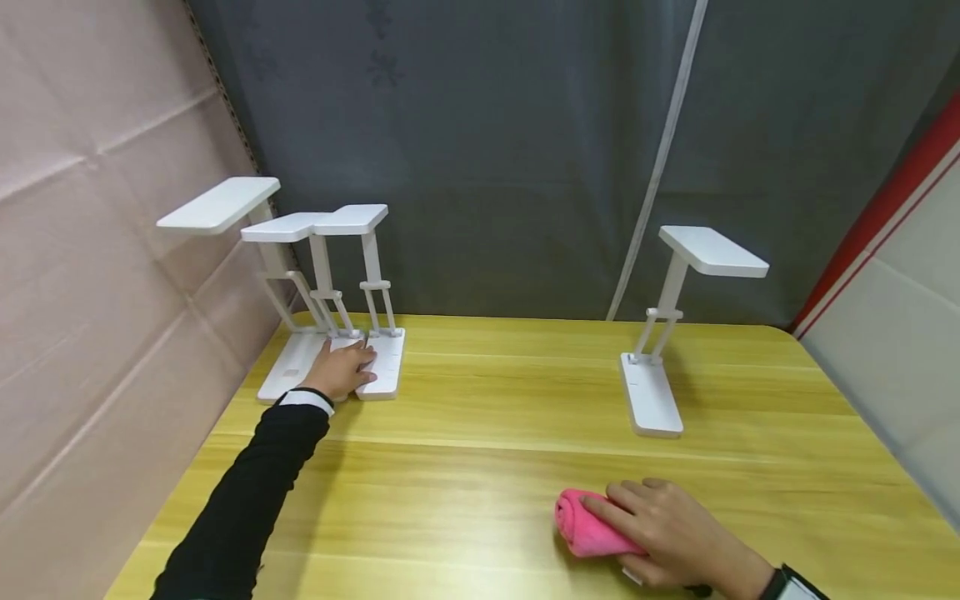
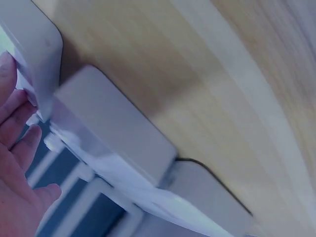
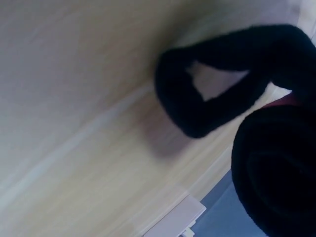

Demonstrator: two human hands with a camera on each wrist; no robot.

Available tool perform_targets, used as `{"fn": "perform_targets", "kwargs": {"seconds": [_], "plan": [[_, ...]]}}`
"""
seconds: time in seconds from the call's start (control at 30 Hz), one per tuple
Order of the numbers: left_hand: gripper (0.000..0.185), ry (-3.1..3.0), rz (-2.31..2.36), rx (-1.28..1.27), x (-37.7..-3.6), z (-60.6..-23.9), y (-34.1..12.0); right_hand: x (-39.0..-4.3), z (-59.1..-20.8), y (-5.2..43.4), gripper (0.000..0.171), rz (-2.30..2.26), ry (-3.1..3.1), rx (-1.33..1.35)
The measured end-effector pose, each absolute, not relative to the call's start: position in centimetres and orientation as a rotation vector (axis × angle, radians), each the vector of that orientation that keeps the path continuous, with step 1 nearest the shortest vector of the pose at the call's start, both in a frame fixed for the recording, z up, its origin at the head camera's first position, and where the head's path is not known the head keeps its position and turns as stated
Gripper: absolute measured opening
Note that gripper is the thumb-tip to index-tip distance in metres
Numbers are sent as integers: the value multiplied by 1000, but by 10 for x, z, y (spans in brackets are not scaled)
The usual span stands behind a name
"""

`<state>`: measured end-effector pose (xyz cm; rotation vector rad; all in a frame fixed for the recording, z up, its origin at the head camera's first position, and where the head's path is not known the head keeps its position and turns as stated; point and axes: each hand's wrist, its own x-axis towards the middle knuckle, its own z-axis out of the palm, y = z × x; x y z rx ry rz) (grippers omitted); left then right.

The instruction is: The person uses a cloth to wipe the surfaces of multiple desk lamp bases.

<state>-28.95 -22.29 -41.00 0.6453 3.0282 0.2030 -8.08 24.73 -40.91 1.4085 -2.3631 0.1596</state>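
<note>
Three white folding desk lamps (image 1: 322, 250) stand close together at the table's far left. My left hand (image 1: 341, 371) lies on their bases, fingers stretched over the middle base and touching the right one (image 1: 386, 367). In the left wrist view the left hand (image 2: 17, 163) shows at the left edge with straight fingers beside a white lamp base (image 2: 108, 128). At the near right, my right hand (image 1: 667, 533) curls over a rolled pink cloth (image 1: 585, 525) lying on the table. The right wrist view is blurred and shows neither the hand nor the cloth.
A fourth white lamp (image 1: 651, 396) stands alone at the back right of the yellow wooden table (image 1: 480, 467). A grey curtain hangs behind and a pink wall runs along the left. A dark strap (image 3: 217, 84) fills the right wrist view.
</note>
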Motion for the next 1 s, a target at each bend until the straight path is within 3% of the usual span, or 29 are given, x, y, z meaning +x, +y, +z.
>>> {"fn": "perform_targets", "kwargs": {"seconds": [0.4, 1.0], "plan": [[37, 3070, 34, 868, -268, -410, -174, -93, -407, 242, 47, 141, -2274, 1389], [50, 3101, -174, 1174, -211, -419, -74, -102, -420, 235, 48, 209, -2231, 1382]]}}
